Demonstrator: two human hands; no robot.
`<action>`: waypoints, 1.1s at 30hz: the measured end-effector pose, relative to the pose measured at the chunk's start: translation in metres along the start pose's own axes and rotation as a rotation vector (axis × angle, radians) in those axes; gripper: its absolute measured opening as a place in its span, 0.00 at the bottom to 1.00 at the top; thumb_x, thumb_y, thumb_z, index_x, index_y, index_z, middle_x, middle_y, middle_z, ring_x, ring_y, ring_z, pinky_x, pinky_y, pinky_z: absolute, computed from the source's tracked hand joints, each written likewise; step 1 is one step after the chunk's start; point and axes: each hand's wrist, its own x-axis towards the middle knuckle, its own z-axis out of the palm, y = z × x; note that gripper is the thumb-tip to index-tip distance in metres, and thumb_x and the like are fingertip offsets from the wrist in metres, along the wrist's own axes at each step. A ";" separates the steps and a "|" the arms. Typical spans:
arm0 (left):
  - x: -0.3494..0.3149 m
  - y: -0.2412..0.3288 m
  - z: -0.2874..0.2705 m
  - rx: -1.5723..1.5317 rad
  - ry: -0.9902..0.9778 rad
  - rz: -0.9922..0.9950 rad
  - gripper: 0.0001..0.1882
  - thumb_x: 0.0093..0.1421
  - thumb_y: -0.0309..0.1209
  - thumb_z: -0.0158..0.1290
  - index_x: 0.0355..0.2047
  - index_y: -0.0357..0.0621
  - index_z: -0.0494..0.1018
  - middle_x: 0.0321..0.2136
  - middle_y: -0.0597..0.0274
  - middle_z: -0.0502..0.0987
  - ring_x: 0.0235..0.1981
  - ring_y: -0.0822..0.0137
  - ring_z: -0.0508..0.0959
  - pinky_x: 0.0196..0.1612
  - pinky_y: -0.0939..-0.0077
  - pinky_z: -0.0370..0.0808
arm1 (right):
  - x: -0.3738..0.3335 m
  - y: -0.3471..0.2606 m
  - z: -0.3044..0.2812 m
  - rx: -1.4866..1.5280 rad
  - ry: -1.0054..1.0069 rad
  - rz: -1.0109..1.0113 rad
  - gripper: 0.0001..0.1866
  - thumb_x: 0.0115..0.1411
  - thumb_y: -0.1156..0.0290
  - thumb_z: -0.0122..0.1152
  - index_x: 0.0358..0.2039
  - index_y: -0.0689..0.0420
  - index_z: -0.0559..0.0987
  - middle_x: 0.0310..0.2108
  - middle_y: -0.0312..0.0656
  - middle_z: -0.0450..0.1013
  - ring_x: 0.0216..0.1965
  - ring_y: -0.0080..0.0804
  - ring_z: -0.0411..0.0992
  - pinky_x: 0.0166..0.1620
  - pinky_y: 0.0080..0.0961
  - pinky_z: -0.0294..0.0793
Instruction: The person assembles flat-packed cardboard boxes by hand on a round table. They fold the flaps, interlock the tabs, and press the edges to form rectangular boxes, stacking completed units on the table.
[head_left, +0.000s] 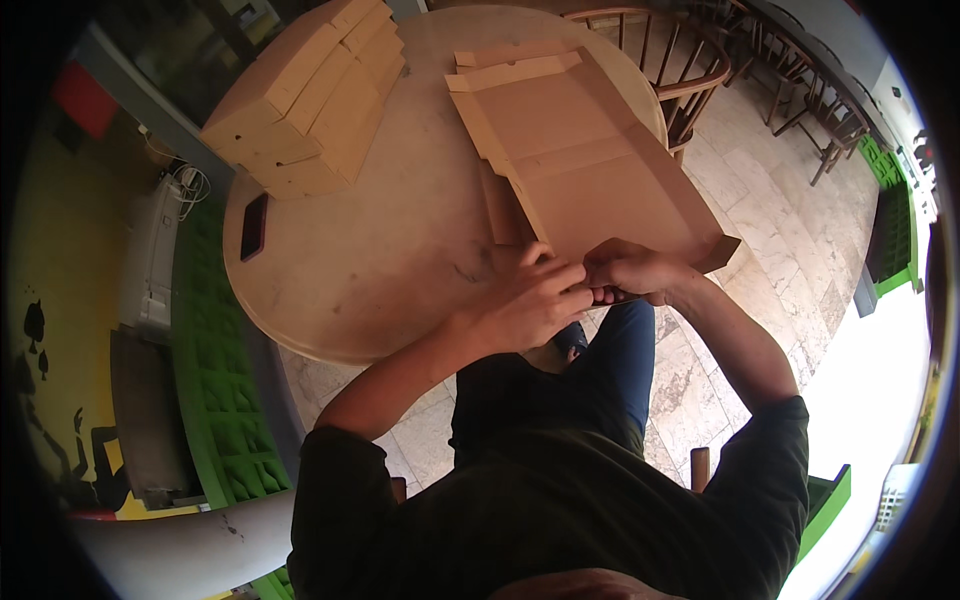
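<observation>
A brown cardboard box [590, 150], wide and shallow like a pizza box, lies opened out on the round table [380, 270], reaching past its right edge. Some of its side flaps stand up. At the box's near left corner my left hand [540, 300] has its fingers bent and closed on the cardboard edge. Close beside it, my right hand [635, 272] pinches the near edge of the same box, fingers curled under. The exact fold between the two hands is hidden by the fingers.
Several folded cardboard boxes [310, 100] are stacked at the table's far left. A dark phone [254, 228] lies near the left rim. A wooden chair [690, 75] stands behind the table at right. Green lattice [235, 400] runs along the left side.
</observation>
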 end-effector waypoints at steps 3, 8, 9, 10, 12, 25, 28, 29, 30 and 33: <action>-0.003 0.002 0.008 0.009 -0.024 -0.024 0.07 0.61 0.32 0.65 0.33 0.49 0.77 0.34 0.65 0.73 0.43 0.65 0.79 0.54 0.59 0.67 | -0.003 0.003 -0.003 -0.192 0.013 -0.017 0.08 0.64 0.71 0.62 0.32 0.61 0.83 0.26 0.37 0.75 0.30 0.23 0.73 0.33 0.21 0.74; -0.001 -0.010 0.019 0.135 -0.050 0.055 0.05 0.61 0.31 0.64 0.32 0.48 0.79 0.32 0.65 0.76 0.42 0.65 0.78 0.54 0.61 0.68 | 0.006 0.010 -0.016 -0.555 0.145 -0.182 0.12 0.65 0.64 0.63 0.32 0.61 0.83 0.28 0.39 0.78 0.31 0.33 0.75 0.37 0.31 0.77; -0.003 -0.014 0.019 0.159 -0.058 0.053 0.05 0.62 0.31 0.64 0.32 0.47 0.79 0.32 0.65 0.77 0.42 0.65 0.78 0.54 0.60 0.68 | 0.007 0.012 -0.022 -0.769 0.297 -0.254 0.13 0.66 0.63 0.64 0.32 0.61 0.84 0.30 0.40 0.79 0.33 0.35 0.76 0.39 0.33 0.77; -0.002 -0.014 0.021 0.141 -0.053 0.039 0.04 0.61 0.31 0.64 0.33 0.47 0.79 0.32 0.65 0.77 0.42 0.64 0.78 0.55 0.60 0.68 | 0.006 0.015 -0.031 -0.982 0.449 -0.326 0.13 0.66 0.62 0.64 0.33 0.60 0.84 0.32 0.41 0.80 0.35 0.38 0.77 0.40 0.35 0.77; -0.002 -0.011 0.025 0.090 -0.035 -0.009 0.04 0.60 0.30 0.63 0.33 0.45 0.80 0.32 0.64 0.77 0.43 0.63 0.79 0.57 0.58 0.68 | -0.002 0.023 -0.060 -1.303 1.028 -0.266 0.20 0.67 0.60 0.65 0.52 0.60 0.82 0.47 0.46 0.82 0.53 0.45 0.77 0.57 0.42 0.73; -0.017 -0.013 -0.050 0.309 0.001 -0.381 0.08 0.57 0.23 0.59 0.38 0.41 0.79 0.38 0.58 0.81 0.51 0.55 0.78 0.69 0.44 0.60 | -0.052 0.058 -0.100 0.375 0.483 -0.235 0.12 0.71 0.68 0.61 0.44 0.65 0.79 0.33 0.43 0.82 0.20 0.24 0.74 0.22 0.17 0.70; -0.003 0.001 -0.039 0.178 0.154 -0.425 0.06 0.61 0.29 0.61 0.36 0.42 0.78 0.40 0.57 0.80 0.50 0.54 0.78 0.64 0.50 0.66 | -0.032 0.055 -0.045 0.566 0.483 -0.212 0.13 0.74 0.62 0.61 0.47 0.60 0.77 0.35 0.41 0.82 0.15 0.21 0.70 0.14 0.14 0.59; 0.005 0.007 -0.028 0.062 0.186 -0.422 0.06 0.63 0.31 0.62 0.35 0.42 0.78 0.39 0.57 0.80 0.48 0.53 0.78 0.61 0.52 0.69 | -0.027 0.056 -0.030 0.635 0.429 -0.251 0.11 0.73 0.64 0.63 0.45 0.58 0.77 0.38 0.41 0.82 0.17 0.22 0.72 0.18 0.15 0.64; 0.012 0.010 -0.019 0.054 0.189 -0.404 0.06 0.63 0.31 0.62 0.34 0.42 0.77 0.38 0.56 0.79 0.46 0.52 0.78 0.57 0.53 0.70 | -0.022 0.057 -0.019 0.674 0.415 -0.239 0.10 0.73 0.65 0.63 0.45 0.58 0.77 0.38 0.41 0.82 0.20 0.22 0.74 0.22 0.16 0.68; 0.025 0.014 0.003 -0.015 0.226 -0.378 0.08 0.64 0.30 0.61 0.30 0.41 0.75 0.32 0.54 0.76 0.39 0.49 0.78 0.47 0.53 0.72 | -0.017 0.064 0.001 0.765 0.336 -0.248 0.06 0.72 0.71 0.63 0.45 0.58 0.79 0.41 0.40 0.81 0.30 0.23 0.75 0.36 0.20 0.75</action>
